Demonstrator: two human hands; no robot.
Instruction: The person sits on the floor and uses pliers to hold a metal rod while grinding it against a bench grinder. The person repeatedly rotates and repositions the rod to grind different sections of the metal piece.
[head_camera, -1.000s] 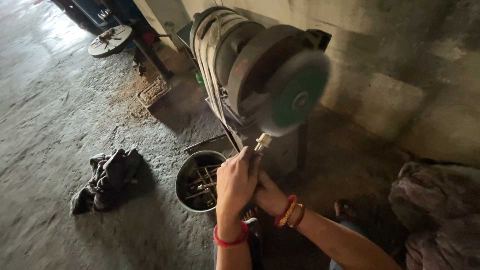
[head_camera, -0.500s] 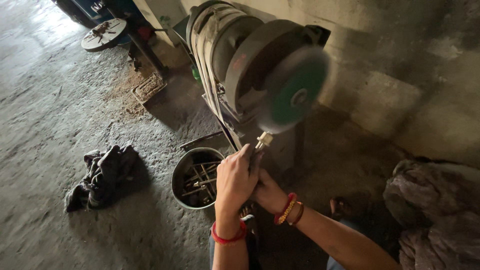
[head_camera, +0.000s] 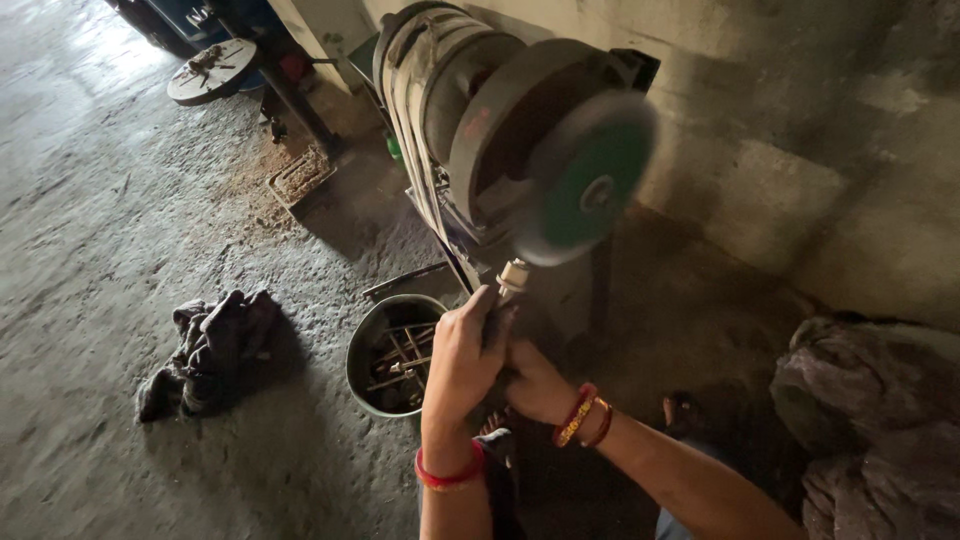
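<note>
Small pale metal rod-shaped part (head_camera: 512, 277), tip poking up out of my grip, right under the lower edge of the spinning green-faced grinding wheel (head_camera: 588, 185); contact or just short of it, can't tell through the blur. My guess: stiff, hard metal, light, likely slick and warming, so it wants a tight hold low on the shank, well below the tip, skin kept clear of the wheel.

My left hand (head_camera: 462, 360), red thread band at the wrist, is clenched around the part's lower end, fingers (head_camera: 484, 308) wrapped close. My right hand (head_camera: 535, 385), red and gold bangles at the wrist, is tucked under and behind the left, bracing it; whether it actually clasps the part, cannot tell, it's hidden.

Left of the wheel, the drum-like grey belt-driven motor housing (head_camera: 440, 80) on a dark stand. Below-left of the wheel, a round dark metal bucket (head_camera: 362, 345) holding thin rods, on the floor near my left hand. Further left, a crumpled dark rag (head_camera: 210, 345). Rough grey concrete floor (head_camera: 90, 200), dusty, rusty debris patch up toward the wheel's far left. Bare concrete wall (head_camera: 800, 150) behind the wheel, room dim. Grey cloth heap (head_camera: 870, 400) to the lower right.
</note>
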